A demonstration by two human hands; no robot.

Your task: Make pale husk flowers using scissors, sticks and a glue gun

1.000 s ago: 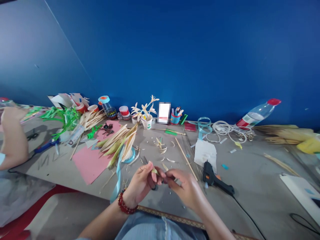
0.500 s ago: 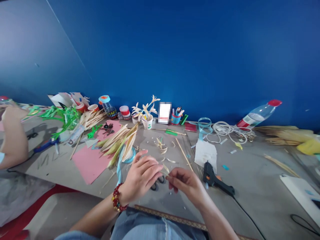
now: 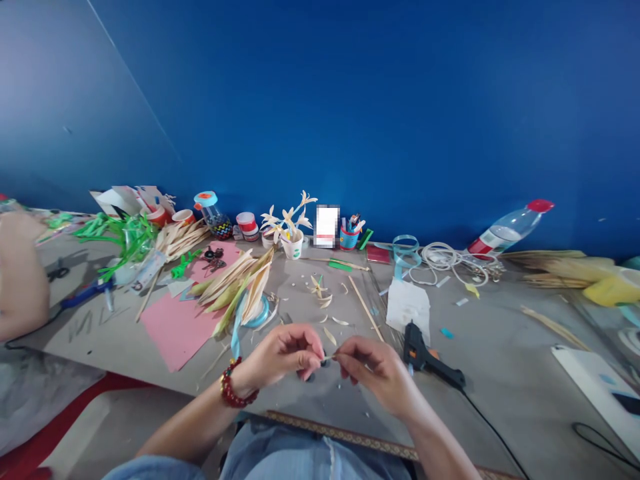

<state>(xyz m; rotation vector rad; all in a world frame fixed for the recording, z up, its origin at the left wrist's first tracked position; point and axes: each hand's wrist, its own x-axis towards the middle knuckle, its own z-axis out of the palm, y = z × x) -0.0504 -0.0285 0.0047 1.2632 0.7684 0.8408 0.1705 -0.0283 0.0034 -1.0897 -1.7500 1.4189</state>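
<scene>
Between my fingertips stretches a thin pale strip (image 3: 327,359), perhaps a sliver of corn husk. My left hand (image 3: 287,353), with a red bead bracelet at its wrist, pinches one end. My right hand (image 3: 373,367) pinches the other end. Dark scissor handles (image 3: 325,363) lie partly hidden beneath the hands. Just beyond, small cut husk pieces (image 3: 330,333) are scattered on the grey table (image 3: 350,427). A white cup (image 3: 293,247) with husk-like flowers (image 3: 290,219) stands at the back.
A black glue gun (image 3: 430,360) with its cord lies right of my hands. To the left are dried husks (image 3: 237,287), pink paper (image 3: 175,327) and blue ribbon (image 3: 256,312). A plastic bottle (image 3: 515,230) leans at the back right. Another person's arm (image 3: 23,280) is at far left.
My left hand has turned from fingers held out over the strip to a pinch on its end. My right hand keeps its pinch. The view has shifted slightly.
</scene>
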